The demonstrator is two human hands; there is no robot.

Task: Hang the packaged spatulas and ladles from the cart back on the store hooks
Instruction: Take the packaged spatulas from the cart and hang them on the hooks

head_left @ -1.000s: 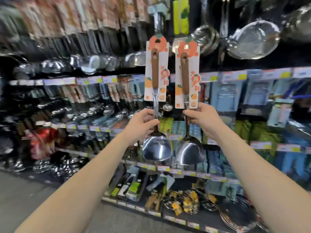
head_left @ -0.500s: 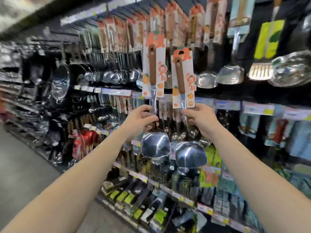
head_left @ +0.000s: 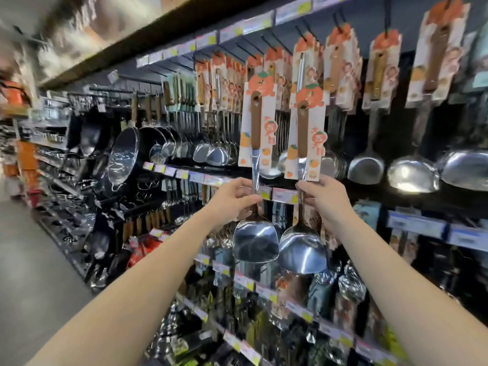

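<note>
Head view: left hand grips the metal neck of a carded spatula, right hand grips the neck of a carded ladle. Both are held upright, side by side, in front of the upper row of store hooks (which already carry matching orange-topped cards). Neither is hung yet. Step in hand: the lift toward the hooks. Next move calls for threading each card's hole over a free hook; which hooks have room is hard to tell, since the frame is blurred.
</note>
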